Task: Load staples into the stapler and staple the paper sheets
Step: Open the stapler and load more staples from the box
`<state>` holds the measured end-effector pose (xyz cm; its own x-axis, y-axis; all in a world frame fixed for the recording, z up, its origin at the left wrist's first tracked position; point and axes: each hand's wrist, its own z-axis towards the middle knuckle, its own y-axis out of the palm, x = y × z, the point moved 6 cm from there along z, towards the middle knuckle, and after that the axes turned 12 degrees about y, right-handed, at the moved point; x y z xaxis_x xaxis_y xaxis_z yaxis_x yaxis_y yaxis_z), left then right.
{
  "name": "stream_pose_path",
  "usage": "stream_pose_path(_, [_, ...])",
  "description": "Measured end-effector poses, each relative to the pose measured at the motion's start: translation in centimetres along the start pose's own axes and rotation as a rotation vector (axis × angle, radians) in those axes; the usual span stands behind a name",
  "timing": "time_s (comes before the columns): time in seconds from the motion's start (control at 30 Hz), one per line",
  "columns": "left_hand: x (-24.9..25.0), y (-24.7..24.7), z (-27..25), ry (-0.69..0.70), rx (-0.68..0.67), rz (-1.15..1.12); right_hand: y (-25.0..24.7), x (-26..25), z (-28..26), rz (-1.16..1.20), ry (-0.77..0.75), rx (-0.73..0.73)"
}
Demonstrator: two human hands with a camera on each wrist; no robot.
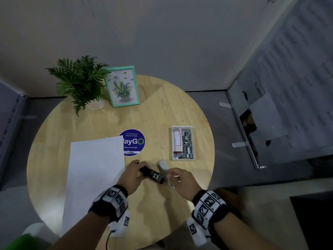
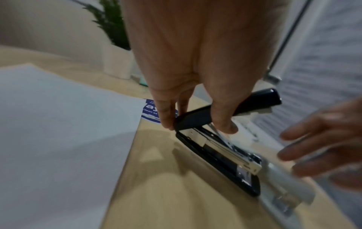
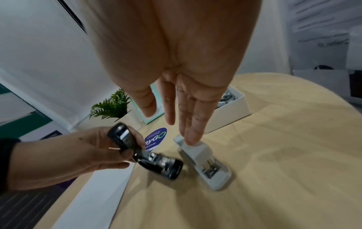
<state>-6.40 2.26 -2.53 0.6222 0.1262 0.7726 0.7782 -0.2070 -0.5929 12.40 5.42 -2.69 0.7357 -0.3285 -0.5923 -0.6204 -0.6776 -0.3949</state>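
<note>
A black stapler (image 1: pixel 152 175) sits on the round wooden table (image 1: pixel 162 109) with its top cover (image 2: pixel 225 111) swung up and its metal magazine (image 2: pixel 231 151) exposed. My left hand (image 1: pixel 132 175) pinches that cover between thumb and fingers (image 2: pixel 166 117). Just to its right lies a white stapler (image 1: pixel 163 166) (image 3: pixel 207 164). My right hand (image 1: pixel 177 175) (image 3: pixel 170 125) hovers over the white stapler with straight fingers, the tips by its back end; contact is unclear. White paper sheets (image 1: pixel 93 170) lie left of the black stapler. A white box of staples (image 1: pixel 182 142) stands to the right.
A potted fern (image 1: pixel 81 82) and a teal picture frame (image 1: pixel 123 86) stand at the table's back. A blue round sticker (image 1: pixel 134 141) lies beside the paper's corner. A grey cabinet (image 1: pixel 261 123) stands to the right of the table.
</note>
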Motion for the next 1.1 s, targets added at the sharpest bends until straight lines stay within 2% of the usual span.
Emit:
stream_pose_path(0.13, [2.0,-0.3,-1.3,-0.043,0.233,-0.241,-0.2,-1.2,0.3,0.110,-0.038,0.041])
stream_pose_path(0.23, [3.7,-0.6,-1.3,-0.078,0.382,-0.338,-1.0,-1.5,0.6,0.422,-0.011,0.065])
stream_pose_path(0.33, [4.1,-1.1,-1.3,-0.170,0.556,-0.539,-1.7,-1.2,0.7,0.805,0.154,-0.038])
stream_pose_path(0.4, [3.9,-0.9,-1.5,-0.268,0.606,-0.692,-1.9,-0.8,1.1,0.922,0.199,-0.098])
stream_pose_path(0.57, [4.2,-0.4,-1.2,-0.398,0.647,-1.073,-2.4,0.5,2.0,0.954,0.238,-0.116])
stream_pose_path(0.63, [4.3,0.2,-1.1,-0.425,0.636,-1.239,-3.1,0.9,2.5,0.832,0.212,-0.043])
stream_pose_path(0.7, [4.1,0.5,-1.1,-0.427,0.651,-1.338,-4.8,1.3,3.1,0.560,0.147,0.139])
stream_pose_path(0.77, [3.9,0.6,-1.3,-0.434,0.675,-1.344,-7.1,1.3,3.4,0.261,0.099,0.336])
stream_pose_path(0.83, [3.6,0.6,-1.4,-0.440,0.681,-1.316,-9.0,0.9,4.1,-0.029,0.062,0.466])
stream_pose_path(0.93, [3.3,0.7,-1.8,-0.445,0.686,-1.295,-10.4,0.4,6.0,-0.391,0.084,0.501])
stream_pose_path(1.1, [3.3,0.6,-2.4,-0.433,0.713,-1.282,-10.1,-0.3,8.7,-0.660,0.104,0.485])
